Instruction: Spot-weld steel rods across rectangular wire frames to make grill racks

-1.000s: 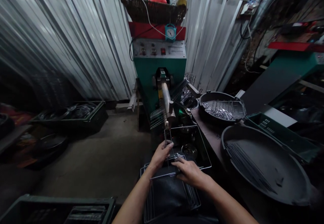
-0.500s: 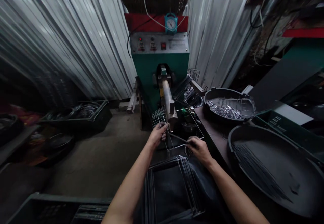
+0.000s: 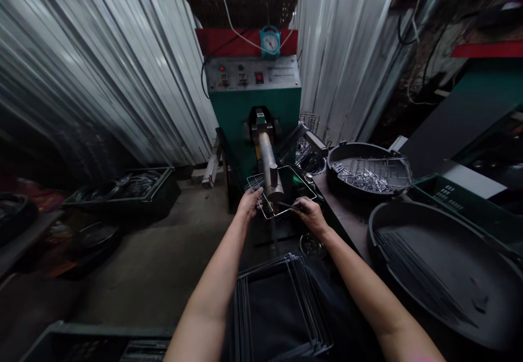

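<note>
My left hand [image 3: 250, 204] pinches the left side of a rectangular wire frame [image 3: 302, 180], which lies nearly level under the metal arm [image 3: 267, 155] of a green machine [image 3: 229, 103]. In my right hand [image 3: 312, 216], fingers closed, is a thin dark metal rod [image 3: 289, 206] that points left to the spot below the arm's blunt end. The contact between rod and frame is too small to make out. A stack of similar wire frames [image 3: 300, 291] rests on dark cloth at my lap.
On the right bench stand a round black pan [image 3: 372, 236] with long rods and another pan [image 3: 332, 174] with short wire pieces. Green crates stand at left [image 3: 163, 179] and lower left [image 3: 57, 329]. A teal clock [image 3: 270, 42] hangs above the control panel [image 3: 281, 73].
Both hands have moved forward and a little left, farther in under the machine arm. The wire frame has gone from tilted to nearly level.
</note>
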Motion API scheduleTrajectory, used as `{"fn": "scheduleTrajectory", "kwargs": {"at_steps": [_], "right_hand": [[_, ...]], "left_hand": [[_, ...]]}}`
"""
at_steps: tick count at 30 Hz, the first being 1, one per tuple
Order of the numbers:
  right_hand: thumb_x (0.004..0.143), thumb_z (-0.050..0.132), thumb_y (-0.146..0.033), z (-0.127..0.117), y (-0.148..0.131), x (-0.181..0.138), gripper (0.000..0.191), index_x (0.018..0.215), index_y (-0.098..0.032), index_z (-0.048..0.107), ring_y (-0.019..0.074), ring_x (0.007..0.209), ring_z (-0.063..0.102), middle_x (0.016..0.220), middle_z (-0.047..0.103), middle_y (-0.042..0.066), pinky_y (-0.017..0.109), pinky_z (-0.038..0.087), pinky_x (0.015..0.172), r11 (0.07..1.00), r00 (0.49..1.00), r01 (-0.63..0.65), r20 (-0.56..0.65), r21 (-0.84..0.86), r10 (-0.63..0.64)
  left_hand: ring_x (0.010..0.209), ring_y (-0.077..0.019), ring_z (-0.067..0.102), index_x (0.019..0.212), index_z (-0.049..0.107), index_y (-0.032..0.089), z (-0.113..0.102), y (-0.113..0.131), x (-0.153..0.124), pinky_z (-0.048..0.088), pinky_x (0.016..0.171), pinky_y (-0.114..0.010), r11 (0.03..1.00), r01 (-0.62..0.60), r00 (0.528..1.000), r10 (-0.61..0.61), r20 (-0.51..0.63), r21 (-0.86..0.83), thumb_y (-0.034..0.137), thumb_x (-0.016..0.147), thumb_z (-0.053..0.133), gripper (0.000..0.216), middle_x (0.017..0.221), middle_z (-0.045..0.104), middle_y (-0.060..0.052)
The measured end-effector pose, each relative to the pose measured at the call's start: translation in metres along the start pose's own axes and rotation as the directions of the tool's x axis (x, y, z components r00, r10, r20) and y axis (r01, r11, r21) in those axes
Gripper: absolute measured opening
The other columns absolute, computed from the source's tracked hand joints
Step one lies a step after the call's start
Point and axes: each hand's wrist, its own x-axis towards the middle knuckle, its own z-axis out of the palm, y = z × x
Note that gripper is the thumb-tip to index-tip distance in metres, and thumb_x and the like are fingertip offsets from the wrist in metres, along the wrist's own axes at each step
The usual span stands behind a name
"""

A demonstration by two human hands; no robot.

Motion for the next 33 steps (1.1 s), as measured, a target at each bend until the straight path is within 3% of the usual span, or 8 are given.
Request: {"fn": "scheduleTrajectory", "kwargs": {"at_steps": [7,11,13,15,19,21,27,33], "right_hand": [[0.075,0.057,-0.024,-0.009,-0.006,0.003,0.006,0.078,-0.020,0.059,0.0151,0.079,0.056,0.085,0.059,0.003,0.026,0.043,0.071,0.996,0.999,-0.023,0.038,-0.088,0.027],[0.073,0.058,-0.030,-0.015,-0.008,-0.039,0.020,0.091,-0.020,0.057,0.0177,0.087,0.054,0.095,0.058,0.005,0.030,0.042,0.076,0.977,0.959,-0.212,-0.197,-0.028,0.202],[0.069,0.060,-0.037,-0.008,0.001,-0.076,0.030,0.092,-0.018,0.054,0.0171,0.075,0.056,0.080,0.058,0.003,0.029,0.045,0.068,0.897,0.834,-0.428,-0.334,0.109,0.439],[0.066,0.061,-0.040,0.003,0.015,-0.116,0.034,0.088,-0.016,0.053,0.0149,0.065,0.055,0.071,0.056,0.000,0.026,0.045,0.057,0.761,0.663,-0.558,-0.374,0.332,0.649],[0.063,0.059,-0.040,0.017,0.042,-0.165,0.028,0.080,-0.018,0.053,0.0087,0.046,0.047,0.060,0.049,-0.003,0.016,0.031,0.032,0.446,0.379,-0.499,-0.275,0.743,0.883],[0.060,0.061,-0.033,0.011,0.045,-0.167,0.025,0.078,-0.018,0.054,0.0069,0.044,0.045,0.061,0.048,-0.003,0.014,0.028,0.029,0.328,0.310,-0.412,-0.208,0.850,0.928],[0.063,0.057,-0.020,-0.026,0.030,-0.141,0.016,0.079,-0.016,0.056,0.0069,0.050,0.046,0.061,0.045,-0.003,0.014,0.032,0.031,0.146,0.461,-0.311,0.015,0.939,0.887],[0.065,0.060,-0.018,-0.036,0.009,-0.137,0.018,0.082,-0.015,0.056,0.0088,0.059,0.052,0.068,0.051,0.000,0.016,0.041,0.040,0.017,0.518,-0.369,0.190,0.929,0.834]], "left_hand": [[0.033,-0.0040,0.040,0.079,0.050,0.016,-0.006,-0.011,0.005,0.026,0.034,-0.016,1.000,-0.026,0.999,0.026,-0.047,-0.005,0.029,0.053,0.071,0.036,0.044,0.046,0.009],[0.039,-0.0077,0.049,0.081,0.052,0.014,0.000,-0.008,0.007,0.032,0.037,-0.018,0.999,-0.022,0.997,0.019,-0.077,-0.032,0.034,0.057,0.069,0.036,0.050,0.053,0.004],[0.036,-0.0069,0.047,0.080,0.052,0.013,0.005,-0.007,0.007,0.031,0.036,-0.018,0.998,-0.029,0.994,0.023,-0.107,-0.061,0.035,0.058,0.068,0.035,0.048,0.052,0.004],[0.033,-0.0049,0.042,0.079,0.050,0.014,0.009,-0.007,0.004,0.028,0.034,-0.017,0.996,-0.045,0.991,0.034,-0.126,-0.082,0.034,0.058,0.068,0.034,0.045,0.048,0.006],[0.031,-0.0034,0.037,0.076,0.047,0.016,0.006,-0.007,-0.023,0.024,0.032,-0.015,0.996,-0.034,0.994,0.025,-0.110,-0.081,0.035,0.055,0.069,0.036,0.043,0.044,0.009],[0.032,-0.0037,0.037,0.076,0.046,0.016,-0.002,-0.008,-0.048,0.024,0.031,-0.014,0.999,-0.007,0.997,0.003,-0.079,-0.052,0.035,0.054,0.070,0.038,0.044,0.044,0.009],[0.031,-0.0040,0.037,0.084,0.047,0.018,-0.028,-0.016,-0.121,0.023,0.030,-0.012,0.987,0.078,0.997,-0.075,-0.029,0.143,0.041,0.060,0.065,0.037,0.046,0.047,0.008],[0.032,-0.0043,0.038,0.084,0.047,0.020,-0.046,-0.023,-0.158,0.025,0.030,-0.013,0.980,0.109,0.994,-0.103,-0.043,0.166,0.039,0.062,0.064,0.034,0.047,0.048,0.008]]}}
